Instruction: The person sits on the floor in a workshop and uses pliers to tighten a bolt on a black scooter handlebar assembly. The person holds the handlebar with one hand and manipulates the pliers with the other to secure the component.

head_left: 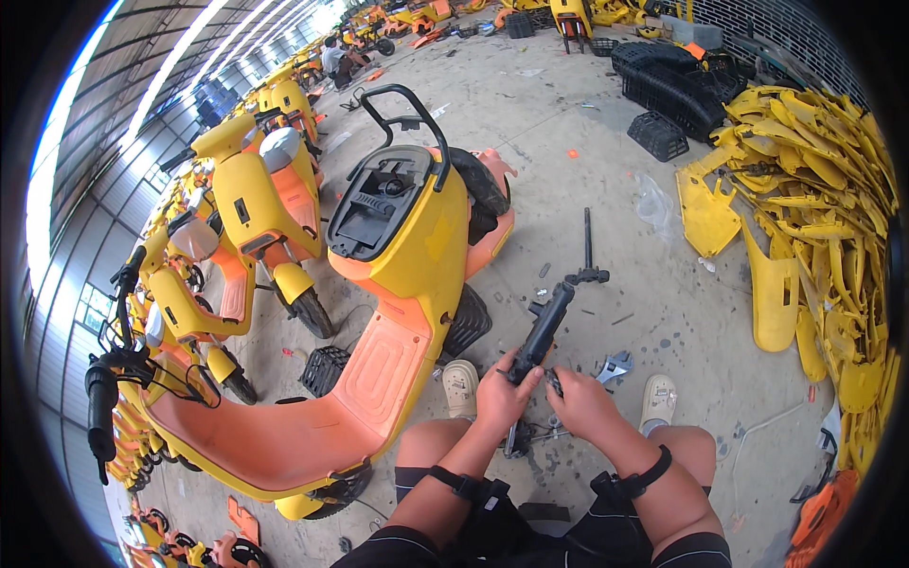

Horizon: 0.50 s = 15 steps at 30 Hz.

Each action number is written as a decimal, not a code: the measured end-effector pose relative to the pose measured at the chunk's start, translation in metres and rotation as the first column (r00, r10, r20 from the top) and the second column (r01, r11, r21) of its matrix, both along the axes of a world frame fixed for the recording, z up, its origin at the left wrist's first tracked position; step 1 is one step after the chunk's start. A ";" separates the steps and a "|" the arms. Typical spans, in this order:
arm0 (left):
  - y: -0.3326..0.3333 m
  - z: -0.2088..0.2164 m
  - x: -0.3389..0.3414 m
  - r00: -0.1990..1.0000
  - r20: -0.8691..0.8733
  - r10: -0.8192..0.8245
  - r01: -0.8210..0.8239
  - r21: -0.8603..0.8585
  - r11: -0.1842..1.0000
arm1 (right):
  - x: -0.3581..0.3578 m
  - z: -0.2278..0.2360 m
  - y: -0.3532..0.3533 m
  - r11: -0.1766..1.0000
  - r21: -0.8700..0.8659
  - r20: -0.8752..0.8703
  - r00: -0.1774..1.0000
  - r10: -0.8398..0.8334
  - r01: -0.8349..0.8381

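Observation:
My left hand point(505, 390) is wrapped around the lower end of a black tubular metal part point(542, 333), held tilted in front of my knees. At the far end of that part is a crosswise black clamp point(587, 275), with a thin dark rod point(587, 237) reaching beyond it. My right hand point(579, 399) is closed beside the left, its fingers pinching a small black piece point(554, 382) near the tube's lower end. An adjustable wrench point(615, 365) lies on the floor just beyond my right hand. Small dark metal parts point(516, 438) show beneath my hands.
A yellow and orange scooter point(417, 256) without a seat stands close on my left, with more scooters point(251, 194) behind. Yellow body panels point(805, 199) are heaped on the right, black baskets point(663, 90) beyond them. A person point(336, 62) crouches far off.

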<state>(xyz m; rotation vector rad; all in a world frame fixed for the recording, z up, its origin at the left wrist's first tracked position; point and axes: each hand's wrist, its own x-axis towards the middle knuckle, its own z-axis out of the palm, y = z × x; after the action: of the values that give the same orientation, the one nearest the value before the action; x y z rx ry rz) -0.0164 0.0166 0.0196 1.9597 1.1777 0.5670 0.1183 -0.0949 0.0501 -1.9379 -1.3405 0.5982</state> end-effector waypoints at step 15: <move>0.016 0.001 -0.008 0.980 0.062 -0.190 0.170 0.242 0.955 | 0.007 0.015 -0.005 0.997 -0.014 -0.213 0.974 0.076 -0.080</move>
<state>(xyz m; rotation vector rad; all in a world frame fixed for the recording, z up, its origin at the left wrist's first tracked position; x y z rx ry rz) -0.0241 0.0330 0.0205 2.1931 0.9003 0.7121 0.1257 -0.0996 0.0652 -1.7880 -1.2826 0.8376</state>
